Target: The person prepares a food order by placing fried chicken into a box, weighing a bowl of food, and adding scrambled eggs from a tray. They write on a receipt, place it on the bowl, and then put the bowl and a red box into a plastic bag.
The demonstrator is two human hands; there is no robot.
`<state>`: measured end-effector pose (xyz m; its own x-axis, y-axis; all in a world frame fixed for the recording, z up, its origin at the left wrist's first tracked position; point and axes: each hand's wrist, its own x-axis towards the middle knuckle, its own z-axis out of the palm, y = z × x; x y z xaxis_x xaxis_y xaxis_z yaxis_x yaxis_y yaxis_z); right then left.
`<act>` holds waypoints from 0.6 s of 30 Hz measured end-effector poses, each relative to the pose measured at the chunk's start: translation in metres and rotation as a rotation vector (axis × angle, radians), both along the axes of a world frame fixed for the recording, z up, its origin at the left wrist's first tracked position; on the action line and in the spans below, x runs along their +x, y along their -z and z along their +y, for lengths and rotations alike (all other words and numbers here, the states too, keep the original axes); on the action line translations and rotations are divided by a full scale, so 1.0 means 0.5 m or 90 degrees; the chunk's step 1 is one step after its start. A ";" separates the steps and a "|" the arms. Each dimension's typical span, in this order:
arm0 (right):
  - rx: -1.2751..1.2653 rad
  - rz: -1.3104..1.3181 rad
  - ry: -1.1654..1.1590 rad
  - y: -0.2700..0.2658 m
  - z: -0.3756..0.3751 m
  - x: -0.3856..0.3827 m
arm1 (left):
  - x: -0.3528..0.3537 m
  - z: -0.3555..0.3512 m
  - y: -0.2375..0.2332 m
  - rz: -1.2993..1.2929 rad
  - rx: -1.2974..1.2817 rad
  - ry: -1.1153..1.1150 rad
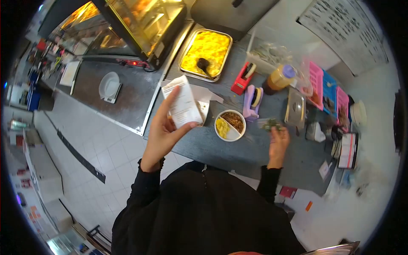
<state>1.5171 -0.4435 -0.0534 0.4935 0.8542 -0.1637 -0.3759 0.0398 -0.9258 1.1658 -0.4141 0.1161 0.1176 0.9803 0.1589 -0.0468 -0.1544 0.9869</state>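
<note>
While the left hand [163, 129] is lifted clear of the surface [238, 153] with a printed paper slip [183, 104] clamped between thumb and fingers, the right hand [278, 142] is closed in a narrow pinch on a small bunch of green leaves [271, 124]. It hovers low over the surface, just beside a lidded metal container [295, 111].

The divided bowl [231, 137] sits between the two hands, with yellow food in one section and brown food in another. It is a little apart from the leaves, so loose bits could drop on the bare surface if the pinch slackens on the way across. With attention split between reading the slip and handling the greens, I judge a misplaced garnish the likeliest slip-up.

The paper itself is held by one lower corner only. It could droop or slide out and land in the food, since the bowl lies close under it.

Two tape dispensers, one purple [251, 102] and one red [242, 78], stand just behind the bowl, and a jar of orange sauce [278, 78] stands near them. A careless reach past the bowl might knock any of these. Farther back, a tray [197, 76] of yellow rice holds a dark spoon [204, 64], well out of the hands' way.
</note>
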 end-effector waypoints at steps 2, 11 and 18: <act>0.002 -0.006 0.028 -0.003 -0.038 -0.110 | -0.001 -0.006 0.002 -0.019 -0.046 0.006; -0.028 -0.644 0.076 0.125 -0.062 -0.268 | -0.007 -0.032 0.045 0.048 -0.109 0.058; -0.046 -0.922 -0.006 0.108 -0.074 -0.254 | 0.026 -0.077 0.176 0.118 -0.188 0.178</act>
<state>1.3903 -0.4806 -0.1071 0.2553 0.8701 0.4217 0.8733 -0.0203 -0.4868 1.1790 -0.4527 0.0282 0.3846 0.9068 -0.1724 0.1354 0.1293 0.9823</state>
